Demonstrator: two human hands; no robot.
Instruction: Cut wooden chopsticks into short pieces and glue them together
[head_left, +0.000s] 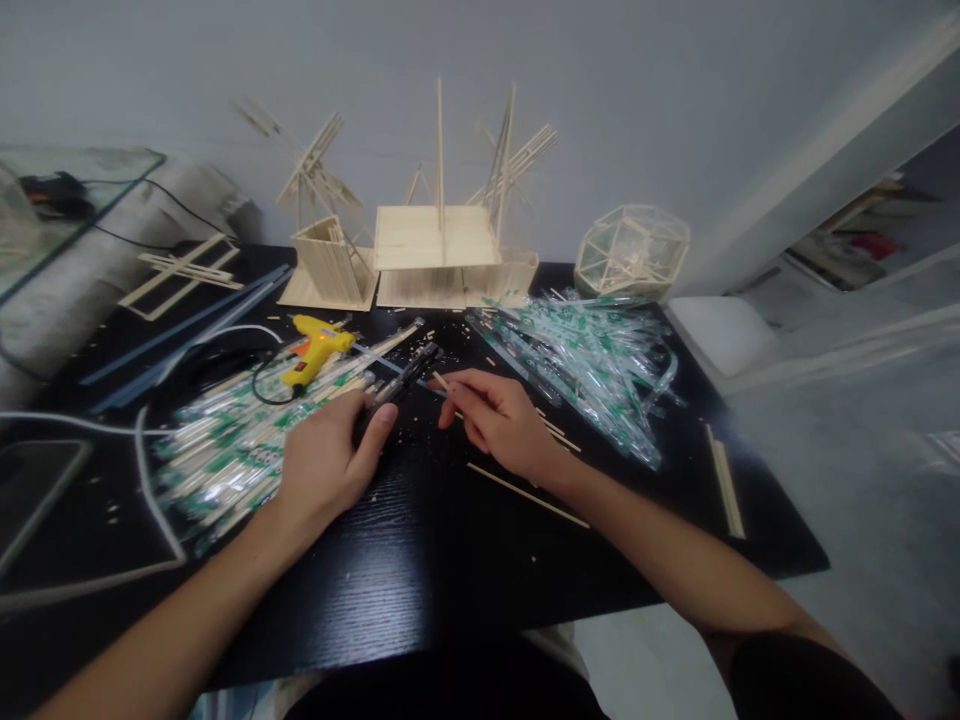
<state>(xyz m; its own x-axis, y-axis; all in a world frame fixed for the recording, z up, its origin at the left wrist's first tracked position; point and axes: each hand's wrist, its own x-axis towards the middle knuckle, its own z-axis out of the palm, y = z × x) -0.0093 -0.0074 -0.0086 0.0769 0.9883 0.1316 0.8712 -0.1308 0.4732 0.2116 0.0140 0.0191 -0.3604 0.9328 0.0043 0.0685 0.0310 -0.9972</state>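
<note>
My left hand [330,445] is closed around a slim black hand tool [411,374], blurred, its far end pointing up and right. Between the thumb and fingers of my right hand [499,415] is a thin wooden stick [439,380], its tip close to the tool's far end. I cannot tell whether the two touch. A loose wooden stick [529,495] lies on the black table [420,590] below my right hand. Beside my left hand, a yellow glue gun [319,350] rests on a pile of wrapped chopsticks [225,450].
Empty clear wrappers [592,360] are heaped at the right. Along the wall stand a windmill-like stick model [326,265], a raised stick platform [412,235] and a many-sided frame [634,250]. Several sticks [724,480] lie near the right edge. A white cable [141,440] loops at left.
</note>
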